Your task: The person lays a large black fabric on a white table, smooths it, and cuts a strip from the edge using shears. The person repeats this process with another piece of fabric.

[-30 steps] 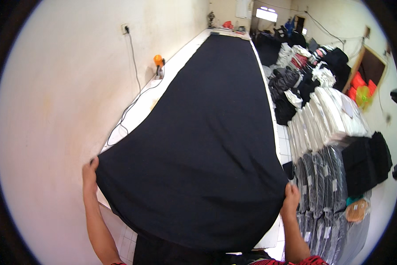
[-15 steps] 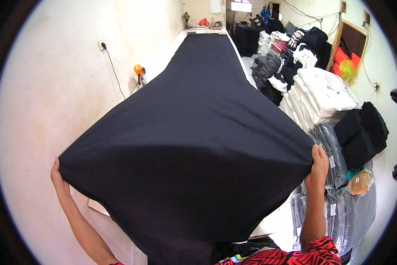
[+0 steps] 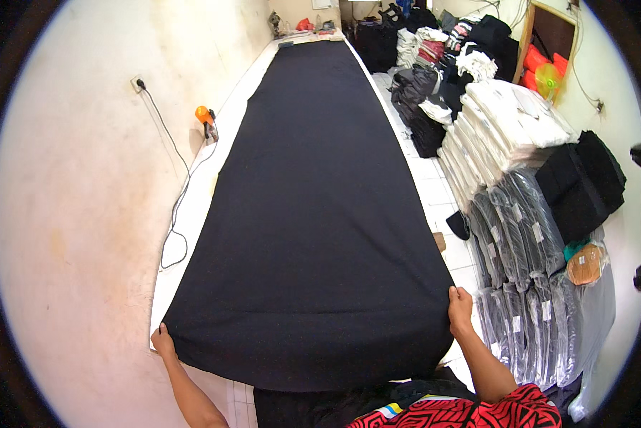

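A long sheet of black fabric [image 3: 313,192] lies along the white table [image 3: 228,121], its near end hanging toward me. My left hand [image 3: 163,341] is closed on the fabric's left edge, low beside the table's left corner. On the opposite side, my right hand [image 3: 460,308] grips the right edge between thumb and fingers. Between the two hands the cloth is spread wide, with a slight crease running across it near me. The fabric's far end reaches almost to the table's far end.
An orange-and-black corded tool [image 3: 205,115] stands at the table's left edge, its cord [image 3: 172,239] looping over the tabletop. Plastic-wrapped dark fabric rolls [image 3: 520,235], white wrapped bundles [image 3: 506,132] and black folded cloth [image 3: 581,185] are piled on the right. A wall runs along the left.
Both hands have come down and closer together with the fabric. The cloth, lifted and billowing before, now lies flatter on the table, baring the table's left edge and the cord.
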{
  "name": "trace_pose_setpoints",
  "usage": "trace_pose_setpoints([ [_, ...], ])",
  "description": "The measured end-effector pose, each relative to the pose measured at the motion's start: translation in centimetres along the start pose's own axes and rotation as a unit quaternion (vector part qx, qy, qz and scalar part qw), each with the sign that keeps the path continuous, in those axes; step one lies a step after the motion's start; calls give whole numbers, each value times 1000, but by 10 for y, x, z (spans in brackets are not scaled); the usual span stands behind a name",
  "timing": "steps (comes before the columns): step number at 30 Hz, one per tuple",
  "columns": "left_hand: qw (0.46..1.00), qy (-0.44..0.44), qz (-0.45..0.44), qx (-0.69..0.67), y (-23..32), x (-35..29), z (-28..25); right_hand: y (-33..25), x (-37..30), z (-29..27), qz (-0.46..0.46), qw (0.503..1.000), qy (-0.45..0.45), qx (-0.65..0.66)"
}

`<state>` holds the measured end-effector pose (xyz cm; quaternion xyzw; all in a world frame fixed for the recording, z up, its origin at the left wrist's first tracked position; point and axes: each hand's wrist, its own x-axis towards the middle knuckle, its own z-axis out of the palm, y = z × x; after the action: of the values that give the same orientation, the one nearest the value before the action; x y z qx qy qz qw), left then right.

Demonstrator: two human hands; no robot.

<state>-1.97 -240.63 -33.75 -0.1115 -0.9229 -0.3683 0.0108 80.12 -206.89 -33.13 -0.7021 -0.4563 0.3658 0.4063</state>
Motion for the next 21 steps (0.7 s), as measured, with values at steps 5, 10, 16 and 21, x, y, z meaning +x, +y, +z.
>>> trace_pose_setpoints([
  [5, 998, 20, 52, -25, 27, 4, 5, -2, 12, 12, -12, 999, -5, -41],
  [10, 995, 71, 75, -8, 31, -2, -19, -13, 3, -3, -16, 1000, 2, -1],
  [16, 991, 54, 88, 82, 17, -5, -31, -16, -3, -21, -25, 999, 19, -28],
  [21, 986, 80, 140, 51, 10, 1, -16, -7, 3, -12, -32, 997, 16, -65],
])
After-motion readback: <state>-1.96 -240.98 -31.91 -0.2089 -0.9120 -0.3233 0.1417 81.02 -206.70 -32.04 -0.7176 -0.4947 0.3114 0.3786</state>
